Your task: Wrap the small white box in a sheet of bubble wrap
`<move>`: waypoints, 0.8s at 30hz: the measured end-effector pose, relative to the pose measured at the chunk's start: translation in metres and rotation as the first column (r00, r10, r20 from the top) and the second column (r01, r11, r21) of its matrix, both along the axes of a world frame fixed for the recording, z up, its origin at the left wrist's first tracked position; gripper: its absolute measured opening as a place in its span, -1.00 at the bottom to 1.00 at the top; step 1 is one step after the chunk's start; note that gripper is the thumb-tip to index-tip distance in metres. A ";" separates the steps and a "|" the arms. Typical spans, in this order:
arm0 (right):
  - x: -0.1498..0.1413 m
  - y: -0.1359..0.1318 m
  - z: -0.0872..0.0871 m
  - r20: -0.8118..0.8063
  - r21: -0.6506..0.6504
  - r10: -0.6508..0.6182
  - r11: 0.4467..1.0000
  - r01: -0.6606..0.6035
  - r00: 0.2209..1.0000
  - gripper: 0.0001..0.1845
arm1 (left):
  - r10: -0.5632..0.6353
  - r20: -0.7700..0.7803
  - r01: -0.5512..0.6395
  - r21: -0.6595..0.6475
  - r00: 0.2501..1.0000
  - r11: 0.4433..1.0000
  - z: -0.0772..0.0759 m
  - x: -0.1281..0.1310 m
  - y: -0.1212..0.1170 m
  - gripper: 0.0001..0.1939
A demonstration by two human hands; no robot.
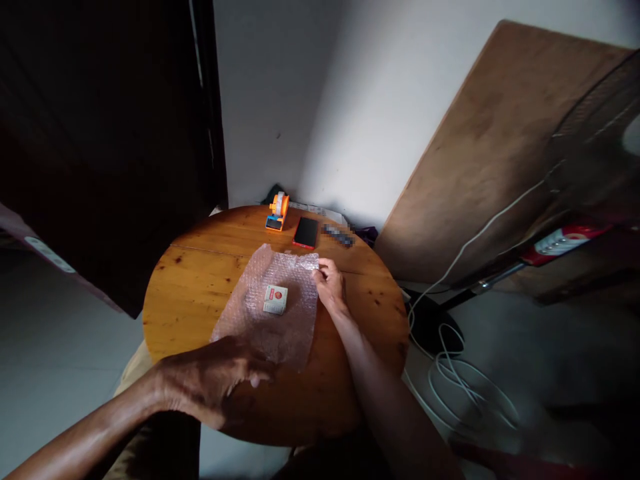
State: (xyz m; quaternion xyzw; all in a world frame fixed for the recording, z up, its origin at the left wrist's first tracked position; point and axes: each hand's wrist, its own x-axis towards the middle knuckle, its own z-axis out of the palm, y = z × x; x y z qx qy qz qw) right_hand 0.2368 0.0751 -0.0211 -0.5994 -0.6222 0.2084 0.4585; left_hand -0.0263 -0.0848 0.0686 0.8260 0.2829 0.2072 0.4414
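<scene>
- A small white carton with red print [275,300] sits on a sheet of clear bubble wrap [296,337], close to the middle of the round wooden table [373,320].
- The bubble wrap lies spread out around the carton, its 1 o'clock corner reaching the right hand [331,285].
- That hand is between 2 and 3 o'clock from the carton; its thumb and fingertips are pinched together on the wrap's edge.
- The left hand [215,381] is between 7 and 8 o'clock from the carton, over the wrap's near-left part, back of the hand up. Its fingers are bent and in shadow, so I cannot tell whether they grip the sheet or only hover over it.
- Neither hand touches the carton.
- At the table's 12 o'clock stands an orange tape dispenser [278,208] carrying a roll of tape.
- Just beside it, towards 1 o'clock, lies a smartphone in a red case [305,233], its screen dark.
- Farther round, at 1 o'clock, is a dark elongated object [339,235], pixelated beyond naming.
- Off the table at 3 o'clock, a white cable [493,221] drops into loose loops on the floor.
</scene>
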 end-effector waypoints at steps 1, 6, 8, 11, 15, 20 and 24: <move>-0.001 -0.001 0.001 0.016 -0.005 -0.010 1.000 0.010 1.000 -0.68 | -0.036 -0.030 0.036 -0.006 0.999 0.999 0.001 -0.002 -0.003 -0.72; -0.003 -0.005 0.006 0.071 0.003 -0.026 1.000 0.026 0.997 -0.70 | 0.227 -0.062 -0.227 -0.005 0.972 0.974 0.008 0.001 0.018 -0.74; -0.003 -0.007 0.008 0.079 -0.004 -0.032 0.999 0.033 0.996 -0.69 | 0.437 -0.038 -0.433 0.089 0.899 0.897 0.003 0.010 0.034 -0.75; -0.004 -0.008 0.010 0.118 -0.016 -0.062 0.998 0.065 0.991 -0.70 | 0.546 -0.048 -0.520 0.241 0.837 0.819 -0.016 0.024 0.054 -0.42; -0.005 -0.008 0.012 0.151 -0.038 -0.068 0.997 0.075 0.986 -0.67 | 0.572 -0.093 -0.516 0.332 0.815 0.789 -0.053 0.033 0.063 -0.08; -0.008 -0.005 0.012 0.165 -0.058 -0.075 0.995 0.085 0.983 -0.66 | 0.582 -0.110 -0.488 0.435 0.805 0.757 -0.086 0.037 0.058 0.17; -0.006 -0.005 0.015 0.147 -0.038 -0.101 0.993 0.108 0.984 -0.62 | 0.604 -0.089 -0.484 0.512 0.792 0.710 -0.094 0.043 0.056 0.21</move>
